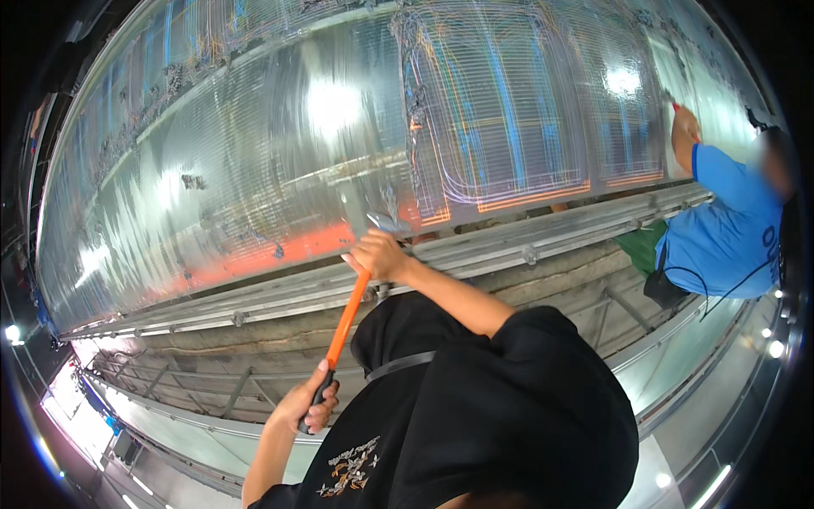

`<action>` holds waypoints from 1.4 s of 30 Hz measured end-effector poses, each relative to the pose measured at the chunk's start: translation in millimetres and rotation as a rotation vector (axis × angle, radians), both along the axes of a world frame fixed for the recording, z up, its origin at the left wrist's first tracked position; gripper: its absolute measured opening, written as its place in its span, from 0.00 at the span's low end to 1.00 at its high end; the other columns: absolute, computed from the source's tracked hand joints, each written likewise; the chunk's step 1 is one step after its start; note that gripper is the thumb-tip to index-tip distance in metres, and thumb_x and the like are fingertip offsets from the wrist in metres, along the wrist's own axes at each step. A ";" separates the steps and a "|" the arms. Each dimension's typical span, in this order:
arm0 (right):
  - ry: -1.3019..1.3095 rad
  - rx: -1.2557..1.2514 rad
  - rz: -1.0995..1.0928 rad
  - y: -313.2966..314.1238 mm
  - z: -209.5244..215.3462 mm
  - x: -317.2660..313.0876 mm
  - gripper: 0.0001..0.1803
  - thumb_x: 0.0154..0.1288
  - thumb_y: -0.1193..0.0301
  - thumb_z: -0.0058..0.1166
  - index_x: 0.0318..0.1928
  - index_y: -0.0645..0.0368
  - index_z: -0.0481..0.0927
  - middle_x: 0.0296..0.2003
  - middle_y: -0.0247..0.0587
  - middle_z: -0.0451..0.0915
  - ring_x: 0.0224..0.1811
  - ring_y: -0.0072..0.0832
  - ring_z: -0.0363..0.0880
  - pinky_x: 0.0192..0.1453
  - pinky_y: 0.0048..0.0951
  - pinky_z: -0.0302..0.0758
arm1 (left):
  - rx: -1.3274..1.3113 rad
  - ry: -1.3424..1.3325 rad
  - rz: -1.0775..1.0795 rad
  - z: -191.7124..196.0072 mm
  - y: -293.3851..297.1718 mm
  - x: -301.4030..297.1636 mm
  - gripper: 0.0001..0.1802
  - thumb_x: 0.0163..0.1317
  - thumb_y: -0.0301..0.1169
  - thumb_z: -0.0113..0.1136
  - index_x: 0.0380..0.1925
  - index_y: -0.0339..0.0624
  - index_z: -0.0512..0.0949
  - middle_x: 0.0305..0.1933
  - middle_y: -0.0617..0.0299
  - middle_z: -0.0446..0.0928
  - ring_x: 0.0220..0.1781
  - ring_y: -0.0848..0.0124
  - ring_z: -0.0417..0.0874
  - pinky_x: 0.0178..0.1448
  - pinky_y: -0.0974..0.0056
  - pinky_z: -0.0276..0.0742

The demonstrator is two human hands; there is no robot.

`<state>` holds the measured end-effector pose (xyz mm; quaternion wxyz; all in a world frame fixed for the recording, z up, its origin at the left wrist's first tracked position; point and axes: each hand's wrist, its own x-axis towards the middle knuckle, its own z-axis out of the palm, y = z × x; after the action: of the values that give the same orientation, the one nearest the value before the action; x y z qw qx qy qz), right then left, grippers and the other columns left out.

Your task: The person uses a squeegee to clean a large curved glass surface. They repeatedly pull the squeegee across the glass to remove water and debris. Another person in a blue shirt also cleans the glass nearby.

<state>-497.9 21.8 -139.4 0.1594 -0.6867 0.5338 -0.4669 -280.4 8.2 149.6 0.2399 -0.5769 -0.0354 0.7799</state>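
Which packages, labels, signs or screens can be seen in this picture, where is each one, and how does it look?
No packages, labels, signs or screens show.
Nearest thing to one: white and orange printed design on the black shirt, at the lower edge.
Left hand grips the dark end of the orange-handled hammer.
Right hand holds it just below its grey metal head, at the clear ribbed panel.

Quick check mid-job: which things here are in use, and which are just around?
In use: hammer, left hand on its grip, right hand near its head, shiny panel, metal rail.
Just around: person in blue, lower frame.
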 end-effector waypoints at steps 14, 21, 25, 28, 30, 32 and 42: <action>0.029 -0.082 -0.070 -22.6 -16.1 -76.3 0.20 0.63 0.70 0.61 0.15 0.53 0.68 0.13 0.37 0.69 0.15 0.34 0.69 0.22 0.35 0.64 | -0.022 0.001 -0.154 -6.7 -50.3 -69.9 0.34 0.74 0.67 0.43 0.22 0.49 0.61 0.10 0.72 0.56 0.05 0.80 0.56 0.08 0.69 0.57; 0.021 -0.211 -0.089 -183.1 -21.4 -141.4 0.23 0.63 0.65 0.65 0.14 0.51 0.70 0.11 0.32 0.72 0.13 0.30 0.72 0.21 0.33 0.66 | -0.033 -0.098 -0.030 12.2 -174.2 -163.4 0.36 0.73 0.69 0.37 0.19 0.53 0.60 0.06 0.73 0.53 0.02 0.80 0.50 0.04 0.68 0.47; 0.004 -0.340 -0.111 -292.5 -36.1 -202.0 0.24 0.64 0.67 0.63 0.13 0.51 0.69 0.10 0.35 0.69 0.11 0.31 0.69 0.17 0.34 0.64 | -0.105 -0.154 -0.009 -3.3 -250.8 -204.1 0.36 0.72 0.71 0.37 0.17 0.55 0.59 0.05 0.74 0.51 0.01 0.80 0.50 0.02 0.68 0.44; 0.104 -0.340 -0.125 -371.1 -46.6 -256.4 0.26 0.69 0.65 0.61 0.13 0.52 0.69 0.11 0.36 0.70 0.13 0.30 0.71 0.18 0.33 0.67 | -0.117 -0.103 0.223 -25.1 -312.1 -249.8 0.37 0.73 0.70 0.34 0.21 0.51 0.61 0.05 0.71 0.52 0.01 0.78 0.52 0.02 0.67 0.46; 0.074 -0.445 -0.130 -424.4 -44.4 -289.7 0.28 0.73 0.61 0.56 0.14 0.54 0.70 0.12 0.35 0.70 0.14 0.34 0.72 0.20 0.34 0.69 | -0.027 -0.002 0.439 -45.6 -345.5 -273.1 0.36 0.74 0.69 0.33 0.23 0.50 0.63 0.06 0.68 0.55 0.01 0.75 0.55 0.02 0.65 0.50; 0.106 -0.427 -0.129 -448.4 -37.0 -304.5 0.26 0.73 0.64 0.56 0.15 0.56 0.72 0.13 0.42 0.73 0.14 0.41 0.74 0.20 0.40 0.70 | -0.001 0.175 0.438 -62.3 -373.4 -281.2 0.34 0.76 0.67 0.34 0.24 0.52 0.65 0.07 0.68 0.56 0.01 0.75 0.56 0.02 0.65 0.53; 0.140 -0.081 0.129 -174.0 -29.5 -117.6 0.23 0.71 0.58 0.56 0.18 0.50 0.72 0.16 0.37 0.75 0.22 0.40 0.76 0.32 0.42 0.70 | -0.058 -0.001 0.198 -29.1 -114.6 -106.1 0.34 0.70 0.70 0.45 0.20 0.55 0.64 0.06 0.72 0.55 0.02 0.80 0.52 0.03 0.68 0.46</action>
<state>-615.5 -152.2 -169.0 0.1237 -0.7565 0.4791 -0.4277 -386.4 -106.4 120.5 0.1451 -0.5777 -0.0698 0.8002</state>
